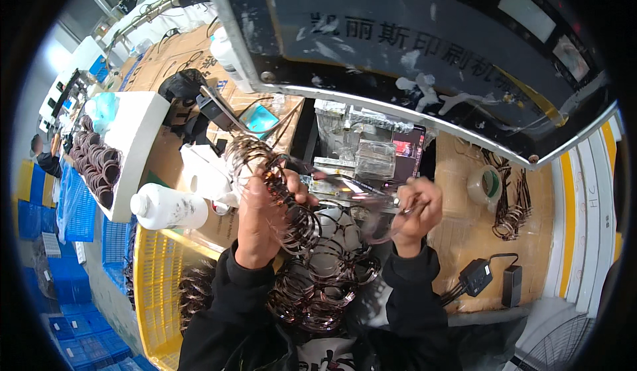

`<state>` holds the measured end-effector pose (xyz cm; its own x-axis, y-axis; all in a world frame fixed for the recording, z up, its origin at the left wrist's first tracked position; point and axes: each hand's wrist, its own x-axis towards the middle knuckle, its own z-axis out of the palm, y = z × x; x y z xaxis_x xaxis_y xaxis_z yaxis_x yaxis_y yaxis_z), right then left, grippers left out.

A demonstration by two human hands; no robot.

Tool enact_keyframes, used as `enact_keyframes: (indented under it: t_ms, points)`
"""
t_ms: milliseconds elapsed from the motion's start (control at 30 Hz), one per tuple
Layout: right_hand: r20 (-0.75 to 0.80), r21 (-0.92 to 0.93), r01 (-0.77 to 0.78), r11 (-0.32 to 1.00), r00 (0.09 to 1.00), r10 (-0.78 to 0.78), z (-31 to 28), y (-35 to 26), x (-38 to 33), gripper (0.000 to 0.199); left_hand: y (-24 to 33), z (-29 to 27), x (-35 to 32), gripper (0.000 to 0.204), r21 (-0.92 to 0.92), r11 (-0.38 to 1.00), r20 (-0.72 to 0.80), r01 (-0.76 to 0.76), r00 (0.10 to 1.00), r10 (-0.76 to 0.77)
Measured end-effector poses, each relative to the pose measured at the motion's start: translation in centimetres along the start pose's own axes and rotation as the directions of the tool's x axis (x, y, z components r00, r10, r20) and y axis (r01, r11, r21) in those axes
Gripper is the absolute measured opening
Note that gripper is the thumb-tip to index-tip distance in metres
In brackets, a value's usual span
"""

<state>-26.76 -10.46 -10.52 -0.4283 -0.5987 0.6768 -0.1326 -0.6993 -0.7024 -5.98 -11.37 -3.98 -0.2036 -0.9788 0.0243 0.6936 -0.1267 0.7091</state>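
Left hand (257, 222) gripping a bundle of brown eyeglass frames (302, 230) — right hand (418, 212) pinching a blurred pair (365, 188). Black power adapter (476, 278) near the bench's (458, 238) lower edge.

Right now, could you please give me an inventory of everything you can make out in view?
Held bundle: several eyeglass frames, dark brown, left hand
Blurred eyeglass frame: one, dark, right hand
Pile of frames: many, dark brown, below the hands
Loose frames: several, dark, right-hand cardboard
White bottles: two, left and upper left
Foam box: one, white, left, holding brown frames
Yellow crate: one, lower left
Blue crates: several, far left
Machine panel: one, dark, top
Metal fixture: one, silvery, centre
Tape roll: one, green core, right
Power adapter: one, black, lower right
Fan: one, dark, bottom right
Co-worker: one, dark clothing, far left
Left hand, right hand: two, bare, centre
Sleeves: two, black, bottom
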Motion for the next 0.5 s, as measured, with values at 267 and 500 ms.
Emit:
enact_keyframes:
  t_ms: [267, 500]
  points:
    - [0.309, -0.506, 0.123, 0.854, 0.950, 0.046, 3.0, -4.6, -0.9, 0.012, -0.9, 1.3, 0.1, 0.091, 0.164, 0.986, 0.185, 0.008, 0.982, -0.038]
    - [0.274, -0.559, -0.133, 0.819, 0.902, 0.333, 1.2, -4.3, -0.1, 0.017, -0.2, 1.0, -0.4, 0.067, 0.333, 0.928, 0.154, -0.169, 0.980, 0.123]
